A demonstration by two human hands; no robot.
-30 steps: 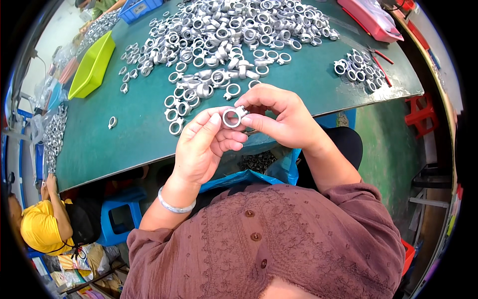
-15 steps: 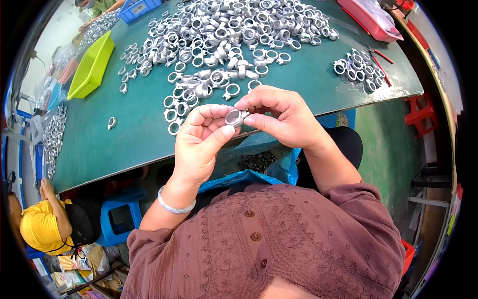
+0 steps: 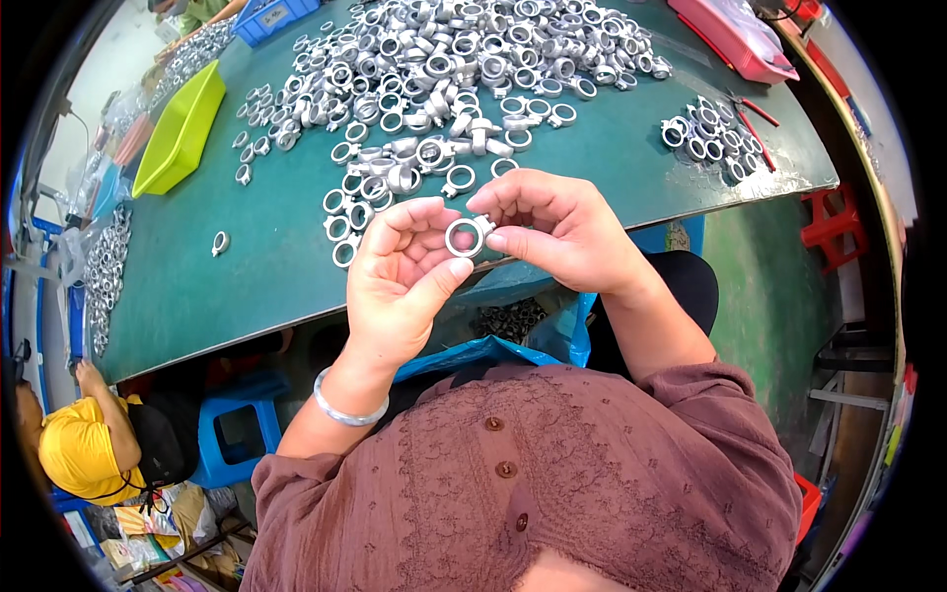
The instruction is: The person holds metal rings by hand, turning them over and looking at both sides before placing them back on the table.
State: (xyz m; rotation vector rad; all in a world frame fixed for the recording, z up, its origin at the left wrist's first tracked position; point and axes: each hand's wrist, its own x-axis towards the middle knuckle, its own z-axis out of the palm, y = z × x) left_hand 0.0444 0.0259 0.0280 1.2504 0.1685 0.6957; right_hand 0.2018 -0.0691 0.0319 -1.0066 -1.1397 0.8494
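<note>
A grey metal ring with a small side lug (image 3: 464, 254) is up in front of me over the table's near edge, its round opening facing up at me. Thumb and fingers of my right hand (image 3: 557, 232) pinch it by the lug. My left hand (image 3: 400, 281) cups the other side with fingers spread and curved; its thumb tip is at the ring's lower rim, and I cannot tell whether it touches. Just beyond my hands, loose rings of the same kind run into a large heap (image 3: 444, 69) on the green table (image 3: 276, 237).
One ring (image 3: 221, 243) lies apart at left, near a yellow-green bin (image 3: 182, 128). At right are a small ring pile (image 3: 712, 143), red-handled pliers (image 3: 758, 133) and a pink bin (image 3: 740, 44). A blue bag (image 3: 552, 340) hangs below the edge. A person in yellow (image 3: 89, 449) sits at left.
The ring has turned so its opening faces me more squarely. My left fingers have loosened and spread away from it, while my right hand keeps its pinch.
</note>
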